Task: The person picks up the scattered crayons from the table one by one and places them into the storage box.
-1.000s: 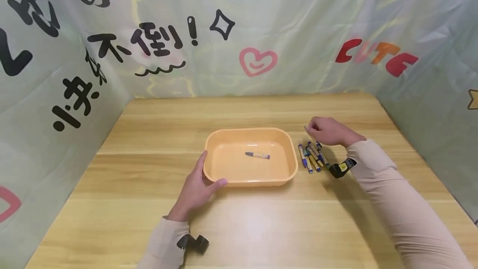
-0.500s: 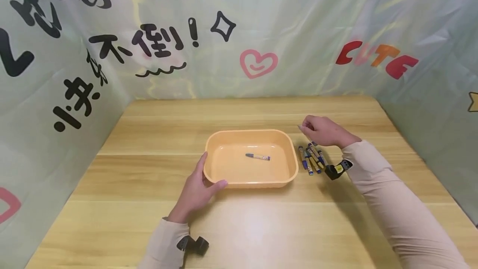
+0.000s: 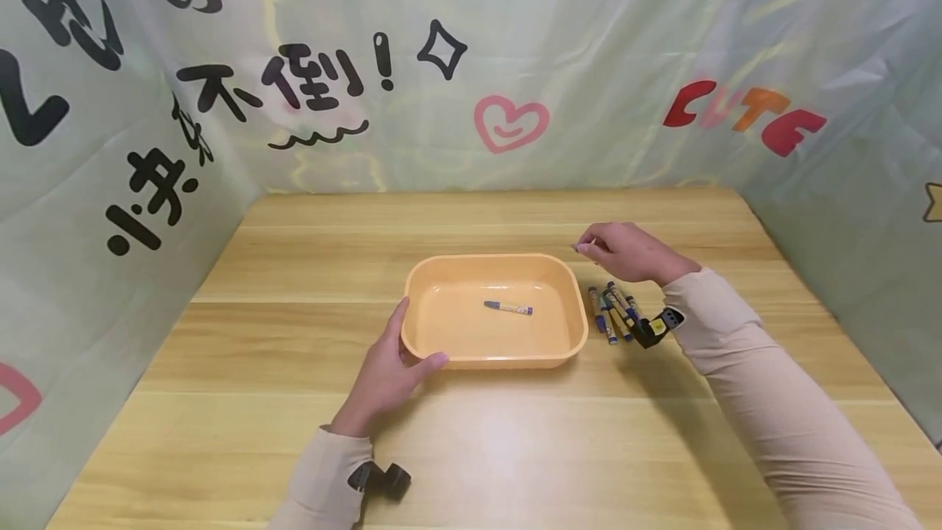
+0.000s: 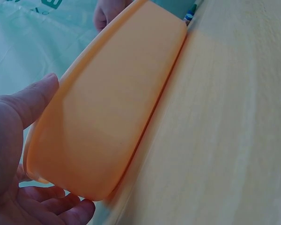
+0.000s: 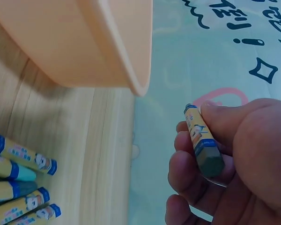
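Note:
An orange plastic basin (image 3: 489, 361) stands on the table, with one crayon (image 3: 508, 307) lying inside it. My left hand (image 3: 383, 379) grips its front left corner, thumb at the rim and fingers bent around the end, as the left wrist view shows. Beyond the basin's back right corner, my right hand (image 3: 629, 252) pinches a crayon (image 5: 200, 136) between thumb and fingers. That crayon has a yellow wrapper with blue bands and a dark greyish-green end. Below the right hand, several crayons (image 3: 611, 317) lie in a loose pile beside the basin's right wall.
The wooden table (image 3: 294, 268) is enclosed by a pale printed curtain (image 3: 589, 39) at the back and sides. A black wrist camera (image 3: 651, 331) on the right arm overlaps part of the crayon pile in the head view.
My right hand has moved left, from above the crayon pile toward the basin's back right corner, carrying its crayon. My left hand and the basin have stayed in place.

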Action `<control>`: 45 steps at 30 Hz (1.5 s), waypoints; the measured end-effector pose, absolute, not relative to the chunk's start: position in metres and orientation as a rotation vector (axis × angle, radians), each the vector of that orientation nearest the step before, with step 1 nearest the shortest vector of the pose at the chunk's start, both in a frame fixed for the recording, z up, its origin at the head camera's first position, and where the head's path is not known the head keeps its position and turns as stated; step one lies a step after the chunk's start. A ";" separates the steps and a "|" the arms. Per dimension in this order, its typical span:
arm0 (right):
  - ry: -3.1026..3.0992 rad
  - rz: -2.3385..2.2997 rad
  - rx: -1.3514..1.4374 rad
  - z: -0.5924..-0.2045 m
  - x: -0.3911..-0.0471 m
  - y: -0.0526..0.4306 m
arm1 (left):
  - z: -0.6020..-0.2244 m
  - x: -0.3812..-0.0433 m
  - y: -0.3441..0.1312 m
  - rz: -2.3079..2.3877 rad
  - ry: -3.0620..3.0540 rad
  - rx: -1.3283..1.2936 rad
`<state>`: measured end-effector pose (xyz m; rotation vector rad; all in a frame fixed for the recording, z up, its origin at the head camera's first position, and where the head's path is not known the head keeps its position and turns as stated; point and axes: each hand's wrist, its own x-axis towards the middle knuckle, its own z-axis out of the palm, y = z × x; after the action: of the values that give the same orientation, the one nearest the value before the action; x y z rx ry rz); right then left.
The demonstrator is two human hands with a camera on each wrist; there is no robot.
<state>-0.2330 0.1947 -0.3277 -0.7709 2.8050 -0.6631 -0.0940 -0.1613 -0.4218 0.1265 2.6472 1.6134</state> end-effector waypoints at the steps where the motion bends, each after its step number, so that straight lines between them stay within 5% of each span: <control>1: 2.810 -0.658 -0.776 -0.327 -0.233 0.193 | -0.422 -0.094 -0.161 1.614 2.649 0.130; 45: 2.656 -0.564 -0.879 -0.333 -0.244 0.133 | -0.423 -0.095 -0.160 1.638 2.631 0.122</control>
<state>-0.2442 0.1326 -0.3328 -0.8794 2.6562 -0.5640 -0.0945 -0.1600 -0.4234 0.1219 2.6308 1.6376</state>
